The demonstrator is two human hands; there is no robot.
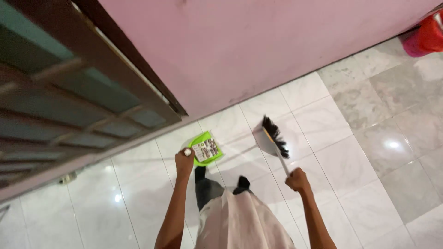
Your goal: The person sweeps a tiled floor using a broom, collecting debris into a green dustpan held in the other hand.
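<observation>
Taking the green dustpan (206, 147) as the landmark, a dark-framed glass door (69, 97) fills the view to its left, and a pink wall (258, 41) rises just behind it. The left hand (184, 161) is clenched around the top of the dustpan's upright handle, whose pale end cap shows above the knuckles; the pan itself sits on the white tiled floor (369, 152), just beyond and to the right of those fingers, its printed label facing up. It looks like thin moulded plastic, so it is probably light and stiff, easy to tip, and best steered from the handle top where it is held. Just below the dustpan, the person's dark trouser legs and pale shirt (240, 216) are in view. To the right of the dustpan, near it but not touching, is the broom (273, 136): dark bristles fanned toward the wall, with a slim pale stick running back into the right hand (297, 180), which is closed around the stick low down, the head lying beyond the fingers. The broom is likely light too, its bristles soft and springy, its stick rigid. Far right of the dustpan, at the wall's foot, stands a red and pink container (427, 34).
</observation>
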